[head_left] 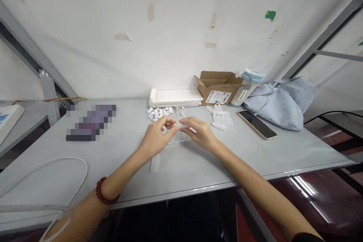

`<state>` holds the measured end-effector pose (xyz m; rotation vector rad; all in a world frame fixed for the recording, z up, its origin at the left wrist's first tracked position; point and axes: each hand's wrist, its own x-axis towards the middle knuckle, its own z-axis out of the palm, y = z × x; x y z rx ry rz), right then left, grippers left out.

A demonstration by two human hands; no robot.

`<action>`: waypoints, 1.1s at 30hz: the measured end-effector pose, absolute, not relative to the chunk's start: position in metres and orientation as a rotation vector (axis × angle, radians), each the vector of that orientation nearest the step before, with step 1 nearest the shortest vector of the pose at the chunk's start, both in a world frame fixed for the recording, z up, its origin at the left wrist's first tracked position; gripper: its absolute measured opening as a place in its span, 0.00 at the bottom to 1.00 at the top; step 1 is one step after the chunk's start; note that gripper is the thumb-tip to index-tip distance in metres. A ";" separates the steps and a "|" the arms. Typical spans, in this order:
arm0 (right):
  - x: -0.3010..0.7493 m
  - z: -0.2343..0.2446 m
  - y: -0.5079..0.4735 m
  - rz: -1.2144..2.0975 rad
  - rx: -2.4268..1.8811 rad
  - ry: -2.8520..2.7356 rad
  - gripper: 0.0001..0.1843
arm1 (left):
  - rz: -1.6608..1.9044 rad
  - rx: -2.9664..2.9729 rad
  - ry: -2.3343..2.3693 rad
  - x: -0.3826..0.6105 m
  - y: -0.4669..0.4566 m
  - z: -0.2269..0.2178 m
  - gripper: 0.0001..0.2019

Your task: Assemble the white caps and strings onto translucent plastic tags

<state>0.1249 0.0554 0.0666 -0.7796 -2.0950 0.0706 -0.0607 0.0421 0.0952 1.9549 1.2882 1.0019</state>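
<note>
My left hand (159, 136) and my right hand (200, 131) meet over the middle of the table. Between their fingertips is a small translucent plastic tube (183, 125), lying roughly sideways. My left fingers pinch its left end, while the right fingers wrap round the other; they partly hide it. Several similar tubes (179, 138) lie on the table just below my hands, and a single one (154, 163) is nearer the front edge. Behind my left hand is a pile of white caps (160, 112), with thin white looped pieces (179, 112) beside it. More finished-looking clear tubes (222, 118) lie to the right.
Along the wall stand a stack of white flat packages (176, 97), an open cardboard box (218, 92) and a blue-lidded bottle (244, 92). A phone (257, 124) and a light blue bag (279, 104) lie at right. A pixelated object (92, 123) and white tubing (85, 170) are at left.
</note>
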 end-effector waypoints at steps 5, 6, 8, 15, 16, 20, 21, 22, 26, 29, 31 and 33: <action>0.124 0.065 0.053 0.107 -0.782 -2.106 0.11 | 0.976 1.989 1.241 -0.062 0.041 0.096 0.08; 0.123 0.065 0.053 0.107 -0.786 -2.106 0.11 | 0.975 1.994 1.238 -0.062 0.041 0.096 0.08; 0.123 0.065 0.052 0.100 -0.798 -2.102 0.11 | 0.973 2.000 1.236 -0.062 0.041 0.096 0.09; 0.120 0.064 0.050 0.022 -0.775 -2.073 0.13 | 0.955 1.971 1.235 -0.063 0.043 0.097 0.10; 0.120 0.063 0.050 0.009 -0.766 -2.067 0.13 | 0.948 1.963 1.238 -0.063 0.044 0.098 0.10; 0.117 0.065 0.048 -0.007 -0.746 -2.087 0.12 | 0.895 1.844 1.244 -0.064 0.045 0.098 0.15; 0.116 0.066 0.048 -0.010 -0.746 -2.099 0.11 | 0.880 1.808 1.245 -0.064 0.045 0.098 0.16; 0.116 0.066 0.047 -0.011 -0.750 -2.111 0.10 | 0.869 1.779 1.245 -0.064 0.045 0.098 0.16; 0.116 0.067 0.047 0.013 -0.796 -2.124 0.09 | 0.883 1.757 1.235 -0.063 0.045 0.099 0.16; 0.117 0.067 0.046 0.111 -0.876 -2.103 0.10 | 0.949 1.824 1.203 -0.063 0.043 0.100 0.17; 0.117 0.069 0.044 0.206 -0.946 -2.074 0.11 | 0.998 1.895 1.174 -0.063 0.042 0.100 0.16; 0.117 0.072 0.043 0.337 -0.999 -2.040 0.11 | 1.068 1.987 1.144 -0.063 0.040 0.098 0.13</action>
